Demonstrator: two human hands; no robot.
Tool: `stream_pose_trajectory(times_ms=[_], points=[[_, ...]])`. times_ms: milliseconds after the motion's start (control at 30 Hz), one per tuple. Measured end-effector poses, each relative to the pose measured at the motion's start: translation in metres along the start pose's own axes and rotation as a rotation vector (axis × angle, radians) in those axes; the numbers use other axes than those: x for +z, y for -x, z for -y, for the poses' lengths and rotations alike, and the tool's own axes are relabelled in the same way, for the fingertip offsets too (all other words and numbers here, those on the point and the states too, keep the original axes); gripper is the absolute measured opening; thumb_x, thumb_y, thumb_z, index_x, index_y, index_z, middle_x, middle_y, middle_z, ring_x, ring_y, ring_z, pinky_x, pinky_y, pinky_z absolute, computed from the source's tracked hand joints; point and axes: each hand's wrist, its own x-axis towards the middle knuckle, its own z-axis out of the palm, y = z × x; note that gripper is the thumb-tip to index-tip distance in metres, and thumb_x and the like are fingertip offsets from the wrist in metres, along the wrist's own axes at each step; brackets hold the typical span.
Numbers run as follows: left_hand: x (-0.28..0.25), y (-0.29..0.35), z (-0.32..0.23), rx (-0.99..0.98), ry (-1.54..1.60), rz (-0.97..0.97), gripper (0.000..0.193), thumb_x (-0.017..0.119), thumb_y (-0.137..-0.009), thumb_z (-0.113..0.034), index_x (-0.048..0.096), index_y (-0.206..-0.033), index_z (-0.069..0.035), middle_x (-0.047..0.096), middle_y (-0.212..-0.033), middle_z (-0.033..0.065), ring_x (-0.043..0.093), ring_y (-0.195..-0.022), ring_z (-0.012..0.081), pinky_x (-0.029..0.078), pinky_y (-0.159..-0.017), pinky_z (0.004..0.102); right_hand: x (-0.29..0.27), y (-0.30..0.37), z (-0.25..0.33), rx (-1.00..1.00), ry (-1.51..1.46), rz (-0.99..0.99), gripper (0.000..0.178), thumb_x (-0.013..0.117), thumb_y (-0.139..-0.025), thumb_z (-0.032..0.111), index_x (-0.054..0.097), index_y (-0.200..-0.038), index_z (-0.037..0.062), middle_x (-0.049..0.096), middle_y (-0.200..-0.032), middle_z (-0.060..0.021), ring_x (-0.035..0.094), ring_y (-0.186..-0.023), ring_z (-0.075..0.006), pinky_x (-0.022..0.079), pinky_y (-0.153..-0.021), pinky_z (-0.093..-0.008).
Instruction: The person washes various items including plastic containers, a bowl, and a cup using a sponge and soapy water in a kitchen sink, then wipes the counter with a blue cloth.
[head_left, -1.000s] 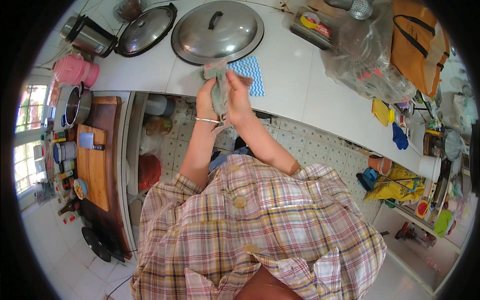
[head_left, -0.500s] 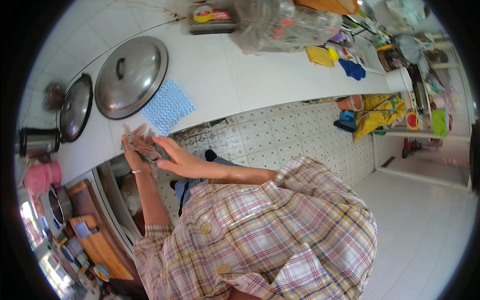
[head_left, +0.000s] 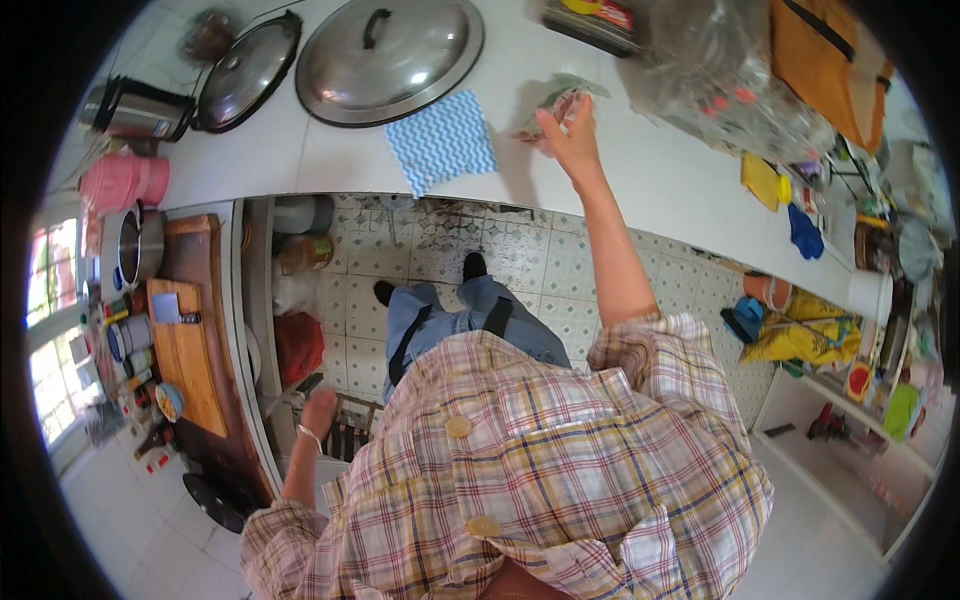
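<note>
Over the white counter (head_left: 330, 165), my right hand (head_left: 575, 145) reaches forward, its fingers closed round a crumpled clear plastic bag (head_left: 562, 98) with greenish and reddish tones. What the bag holds, if anything, I cannot make out. Left of it lies a blue-and-white wavy-striped cloth (head_left: 440, 140), partly under the edge of a large round metal lid (head_left: 395, 60). My left hand (head_left: 318, 410) hangs low beside the drawer-side cabinet, well apart from the right one. Its fingers are blurred; a small dark and silvery thing (head_left: 300, 388) shows next to them.
A smaller lid (head_left: 248, 72), an electric kettle (head_left: 140, 108) and a pink container (head_left: 122, 182) stand at the left. A cleaver (head_left: 176, 308) lies on a wooden cutting board (head_left: 190, 360). Plastic bags (head_left: 720, 80) and an orange bag (head_left: 830, 60) crowd the far right counter.
Both hands were together on the crumpled plastic at the counter's left edge. The right has carried it right, past the cloth; the left has dropped down and back. My view has turned.
</note>
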Motion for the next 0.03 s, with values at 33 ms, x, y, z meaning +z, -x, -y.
stream_pose_trajectory(times_ms=[33], points=[[-0.0103,0.0621,-0.0302,-0.006,0.02,-0.002,0.03,0.052,-0.083,-0.012,0.058,-0.112,-0.006,0.06,-0.093,0.0114,0.056,-0.089,0.0243,0.045,-0.078,0.0359,-0.0047,0.0046,-0.0046,-0.028,0.141,-0.02,0.058,0.059,-0.084,0.03,0.037,-0.131,0.0035,0.055,-0.117,-0.0207,0.057,-0.102,-0.0344,0.045,-0.087,-0.0346]])
